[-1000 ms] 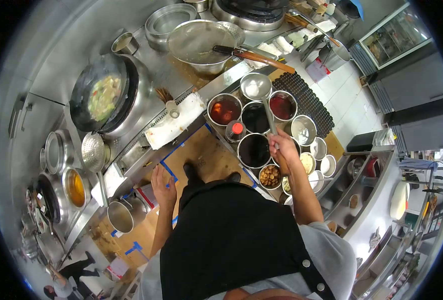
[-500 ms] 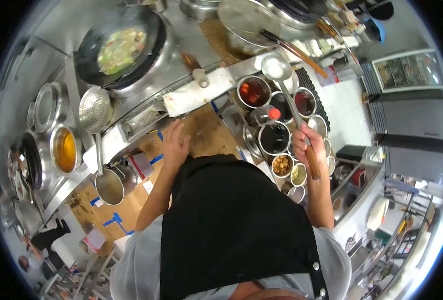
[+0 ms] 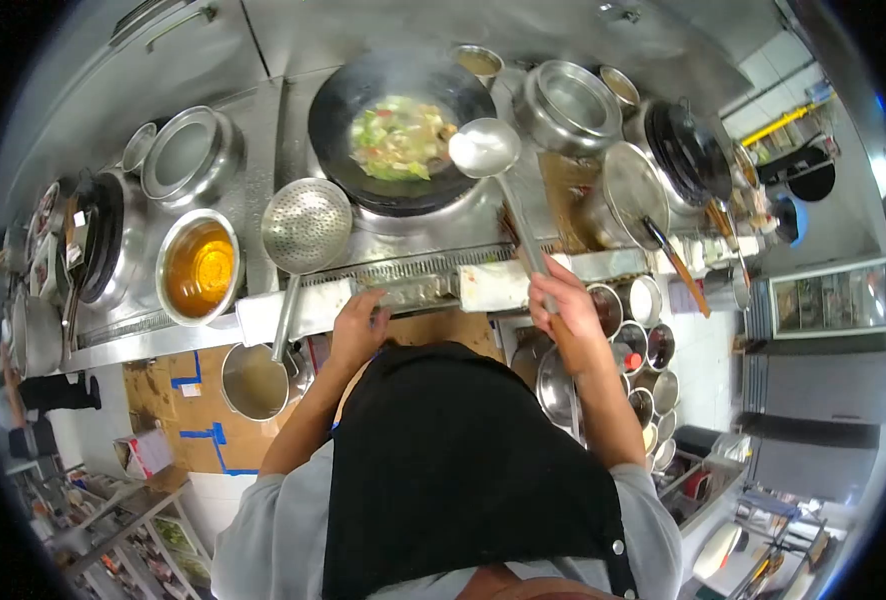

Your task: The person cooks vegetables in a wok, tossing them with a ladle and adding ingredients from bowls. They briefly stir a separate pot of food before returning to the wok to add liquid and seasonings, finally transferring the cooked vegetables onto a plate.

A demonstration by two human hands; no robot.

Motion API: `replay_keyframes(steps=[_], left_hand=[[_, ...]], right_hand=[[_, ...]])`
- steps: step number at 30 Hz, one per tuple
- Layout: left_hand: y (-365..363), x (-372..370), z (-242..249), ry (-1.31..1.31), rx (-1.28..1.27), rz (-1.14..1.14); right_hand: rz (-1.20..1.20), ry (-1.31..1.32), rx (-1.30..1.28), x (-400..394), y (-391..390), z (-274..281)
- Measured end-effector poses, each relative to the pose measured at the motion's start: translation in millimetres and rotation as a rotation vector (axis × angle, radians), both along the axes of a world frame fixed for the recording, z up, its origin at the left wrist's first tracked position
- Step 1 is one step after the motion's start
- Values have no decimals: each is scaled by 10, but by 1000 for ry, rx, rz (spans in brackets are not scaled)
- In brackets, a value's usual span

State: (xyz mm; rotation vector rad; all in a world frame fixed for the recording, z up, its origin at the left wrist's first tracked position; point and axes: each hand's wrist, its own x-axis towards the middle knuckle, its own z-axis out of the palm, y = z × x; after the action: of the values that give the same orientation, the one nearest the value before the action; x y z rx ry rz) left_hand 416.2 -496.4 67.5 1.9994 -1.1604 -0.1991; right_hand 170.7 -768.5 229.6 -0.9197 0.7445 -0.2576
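Observation:
My right hand [image 3: 566, 305] grips the wooden handle of a long ladle [image 3: 525, 225]. Its bowl is over the right rim of a black wok [image 3: 330, 135], with something white in it. Steam rises from the wok, where chopped green and pale vegetables [image 3: 398, 140] with red bits lie in the middle. My left hand [image 3: 360, 328] holds nothing, its fingers loosely apart by the front edge of the stove. Close to it, a perforated strainer [image 3: 306, 226] rests on the stove with its handle pointing toward me.
A bowl of amber liquid [image 3: 200, 267] stands at left. Folded white cloths [image 3: 501, 285] lie along the stove edge. Below hangs or stands a pot of cloudy liquid [image 3: 255, 382]. Sauce containers [image 3: 645, 300] crowd the right side, beyond a glass-lidded pot [image 3: 635, 190].
My view has turned toward the wok. The right hand has carried the ladle from above the sauce containers to the wok's right rim. My left hand remains near the stove edge.

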Motion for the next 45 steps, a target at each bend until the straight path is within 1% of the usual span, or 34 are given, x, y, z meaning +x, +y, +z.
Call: replay_keyframes(steps=[1, 2, 5, 6, 9, 10, 11, 12, 15, 16, 17, 18, 19, 21, 22, 24, 25, 26, 29, 30, 33, 34, 36, 37, 38, 40, 41, 42, 43, 44, 45], left_hand=[[33, 104, 53, -12, -36, 13], [69, 189, 91, -24, -71, 25], [206, 368, 184, -15, -101, 80], [270, 390, 187, -1, -97, 105], [496, 440, 111, 54, -87, 161], [547, 429, 132, 32, -96, 194], [579, 415, 105, 68, -73, 229], [626, 380, 85, 106, -45, 260], [711, 298, 51, 130, -9, 307], [716, 288, 56, 154, -11, 314], [708, 290, 86, 181, -12, 320], [698, 282, 107, 230, -22, 341], [717, 273, 133, 217, -21, 367], [691, 301, 169, 187, -33, 419], [693, 312, 142, 163, -28, 435], [707, 341, 66, 116, -16, 454], [676, 366, 26, 128, -20, 440], [651, 380, -2, 141, -21, 425], [520, 397, 43, 169, -46, 373], [484, 425, 85, 173, -55, 352], [427, 504, 139, 148, -82, 349], [434, 518, 123, 142, -82, 359], [475, 512, 68, 136, -81, 377], [477, 522, 58, 144, -75, 361], [486, 525, 52, 154, -67, 341], [474, 495, 67, 171, -70, 308], [458, 498, 121, 176, -80, 293], [474, 496, 167, 180, -88, 274], [499, 501, 193, 169, -84, 284], [509, 516, 213, 155, -85, 298], [514, 516, 215, 144, -87, 315]], right_hand=[[96, 93, -174, 244, -126, -168], [156, 147, -238, 485, -230, -206], [202, 101, -334, 1038, -622, -788], [121, 134, -361, 1184, -534, -809], [71, 337, -689, 1353, -51, -810], [95, 331, -566, 1327, 88, -894], [119, 330, -441, 1330, 166, -968], [187, 228, -286, 1421, 207, -861], [316, 222, -284, 1938, -395, -1077], [300, 256, -319, 2116, -593, -1102], [263, 247, -444, 2241, -680, -1134], [236, 282, -541, 2226, -694, -1178], [209, 319, -640, 2170, -670, -1228], [171, 309, -733, 1855, -401, -1247], [134, 339, -649, 1763, -211, -1184], [243, 263, -374, 1771, -108, -853], [291, 223, -234, 1775, -108, -773], [322, 231, -193, 1866, -385, -885], [336, 204, -327, 2171, -849, -1013], [267, 316, -473, 2186, -774, -969], [194, 306, -1376, 1735, -597, -1715], [175, 289, -1324, 1594, -369, -1678], [303, 278, -661, 1678, -120, -998], [351, 266, -326, 1705, -59, -802], [330, 300, -286, 1838, -314, -863], [332, 234, -327, 2129, -747, -1015], [334, 199, -346, 2188, -827, -1054], [301, 271, -515, 2183, -743, -1044], [239, 270, -836, 2099, -647, -1232], [172, 263, -1160, 1929, -534, -1590], [197, 274, -1036, 1840, -402, -1558]])
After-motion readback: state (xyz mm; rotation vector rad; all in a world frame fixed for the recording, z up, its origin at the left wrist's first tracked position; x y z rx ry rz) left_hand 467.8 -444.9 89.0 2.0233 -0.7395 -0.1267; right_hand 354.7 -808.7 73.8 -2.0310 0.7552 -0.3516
